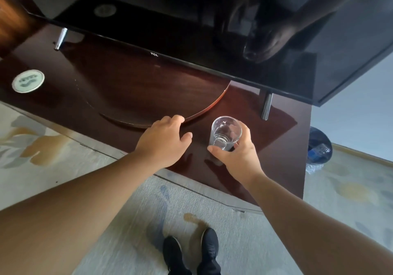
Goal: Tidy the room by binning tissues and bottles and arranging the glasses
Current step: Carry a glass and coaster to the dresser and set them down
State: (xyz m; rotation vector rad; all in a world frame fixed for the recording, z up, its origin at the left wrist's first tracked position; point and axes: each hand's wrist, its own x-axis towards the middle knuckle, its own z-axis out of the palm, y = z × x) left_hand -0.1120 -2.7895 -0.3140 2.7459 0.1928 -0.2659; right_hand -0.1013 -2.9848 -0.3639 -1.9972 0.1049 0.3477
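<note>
Dark wooden cabinet, right hand fingers curled round clear glass, left hand fingers loose, empty

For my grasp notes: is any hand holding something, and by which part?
The right hand holds the clear glass by its lower wall, near the base, thumb opposite the fingers. The left hand holds nothing.

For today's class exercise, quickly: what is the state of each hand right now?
Left hand: open, fingers relaxed, holding nothing.
Right hand: closed round the clear round drinking glass.
</note>
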